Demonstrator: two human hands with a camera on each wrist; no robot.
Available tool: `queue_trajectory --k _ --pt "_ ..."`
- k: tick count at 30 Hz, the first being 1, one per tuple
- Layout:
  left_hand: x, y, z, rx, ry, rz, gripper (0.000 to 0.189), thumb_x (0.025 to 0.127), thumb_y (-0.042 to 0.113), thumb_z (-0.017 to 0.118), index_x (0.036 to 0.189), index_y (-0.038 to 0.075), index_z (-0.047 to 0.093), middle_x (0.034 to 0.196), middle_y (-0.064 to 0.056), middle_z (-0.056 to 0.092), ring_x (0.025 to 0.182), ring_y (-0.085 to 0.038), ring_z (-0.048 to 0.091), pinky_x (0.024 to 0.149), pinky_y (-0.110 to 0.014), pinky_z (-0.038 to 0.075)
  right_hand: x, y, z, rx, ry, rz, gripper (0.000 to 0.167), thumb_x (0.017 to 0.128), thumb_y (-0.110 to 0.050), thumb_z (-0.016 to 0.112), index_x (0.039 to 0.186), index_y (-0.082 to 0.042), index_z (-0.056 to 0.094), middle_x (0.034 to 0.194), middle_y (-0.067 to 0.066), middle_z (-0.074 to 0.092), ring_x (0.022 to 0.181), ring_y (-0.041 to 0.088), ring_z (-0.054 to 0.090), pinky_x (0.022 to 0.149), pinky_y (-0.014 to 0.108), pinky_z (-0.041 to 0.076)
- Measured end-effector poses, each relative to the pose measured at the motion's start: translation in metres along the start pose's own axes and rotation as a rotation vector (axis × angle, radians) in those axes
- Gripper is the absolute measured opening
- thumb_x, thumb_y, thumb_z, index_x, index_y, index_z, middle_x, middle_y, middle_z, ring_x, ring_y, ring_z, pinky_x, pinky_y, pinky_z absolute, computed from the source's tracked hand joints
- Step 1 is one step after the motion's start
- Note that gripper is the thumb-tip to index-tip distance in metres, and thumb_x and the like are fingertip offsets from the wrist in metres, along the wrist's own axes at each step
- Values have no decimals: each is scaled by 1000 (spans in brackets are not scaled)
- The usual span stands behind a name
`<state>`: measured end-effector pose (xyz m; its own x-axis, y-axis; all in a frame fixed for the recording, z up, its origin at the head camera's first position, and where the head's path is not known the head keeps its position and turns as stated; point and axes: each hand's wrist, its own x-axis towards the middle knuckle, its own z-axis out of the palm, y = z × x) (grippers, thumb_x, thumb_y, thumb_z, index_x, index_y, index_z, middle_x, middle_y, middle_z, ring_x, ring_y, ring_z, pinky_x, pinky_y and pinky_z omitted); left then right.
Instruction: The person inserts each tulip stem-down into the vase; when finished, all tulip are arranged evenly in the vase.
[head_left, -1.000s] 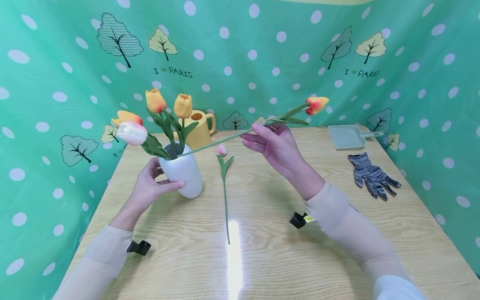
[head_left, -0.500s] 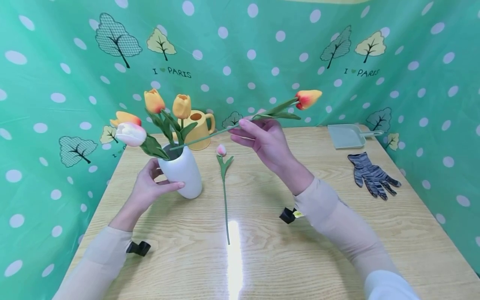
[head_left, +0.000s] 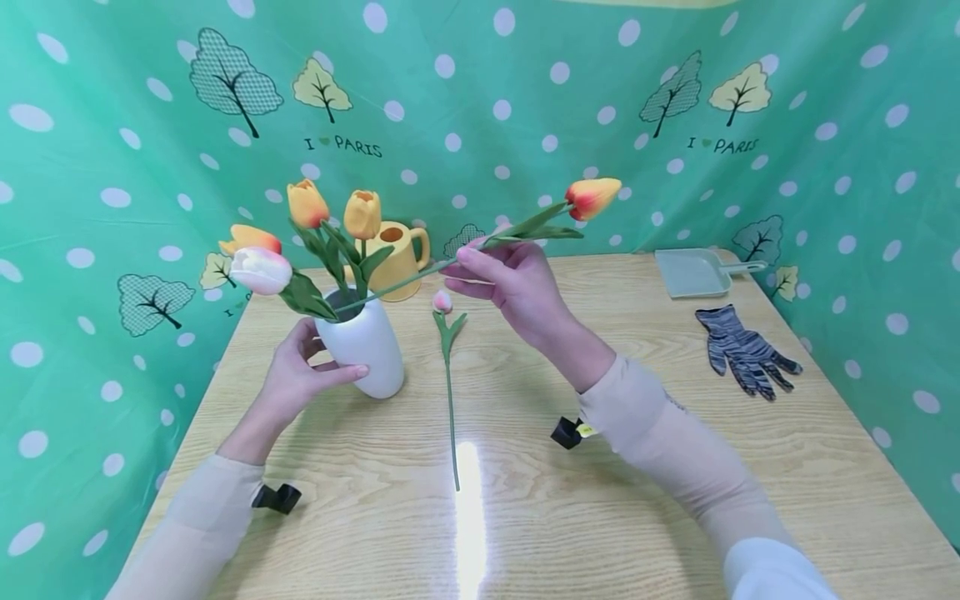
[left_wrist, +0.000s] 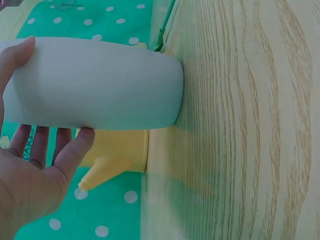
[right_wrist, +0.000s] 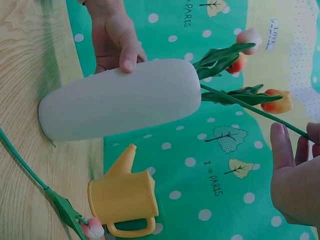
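Observation:
A white vase (head_left: 371,354) stands on the table, tilted slightly left in the head view. My left hand (head_left: 296,371) grips its side, thumb across the front. Orange-yellow tulips (head_left: 363,215) and a white-pink tulip (head_left: 261,270) stick out of its mouth. My right hand (head_left: 517,287) pinches the green stem of a red-and-yellow tulip (head_left: 592,198) just below its leaves. This stem slants down to the left, its lower end at the vase mouth; the right wrist view shows the stem (right_wrist: 250,107) meeting the rim. The tip is hidden inside.
A pink-white tulip (head_left: 447,337) lies on the table (head_left: 525,517) between the hands. Behind the vase is a yellow watering can (head_left: 401,262). At the right lie a pale dustpan (head_left: 693,273) and a grey knitted glove (head_left: 738,346). A green dotted curtain (head_left: 465,75) hangs behind.
My right hand has moved left, bringing the red-and-yellow tulip closer to the vase, and its stem end has passed into the mouth. The left hand and vase have stayed in place.

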<state>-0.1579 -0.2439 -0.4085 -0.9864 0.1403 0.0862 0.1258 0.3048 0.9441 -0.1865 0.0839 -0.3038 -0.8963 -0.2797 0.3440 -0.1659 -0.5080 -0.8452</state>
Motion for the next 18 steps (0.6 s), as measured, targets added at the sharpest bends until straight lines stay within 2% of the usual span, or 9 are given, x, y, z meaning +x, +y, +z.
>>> queue_trajectory --k 5,11,18 --pt "0 0 0 -2 0 -11 78 80 18 90 142 14 44 136 -7 50 121 -24 52 88 -24 57 1 2 4 -14 -12 -16 9 96 3 65 97 -3 70 94 12 72 96 34 73 89 55 57" --pt "0 0 0 -6 -2 -6 79 80 17 90 143 14 44 137 -7 50 121 -25 52 88 -24 57 -2 1 6 -66 23 -39 9 95 2 67 104 0 66 100 18 69 97 38 73 87 54 58" --pt "0 0 0 1 4 -8 81 79 18 90 144 15 43 136 -6 50 121 -25 52 88 -23 57 0 3 11 -112 6 -41 8 94 -1 70 102 -1 67 100 19 69 98 38 72 87 52 59"
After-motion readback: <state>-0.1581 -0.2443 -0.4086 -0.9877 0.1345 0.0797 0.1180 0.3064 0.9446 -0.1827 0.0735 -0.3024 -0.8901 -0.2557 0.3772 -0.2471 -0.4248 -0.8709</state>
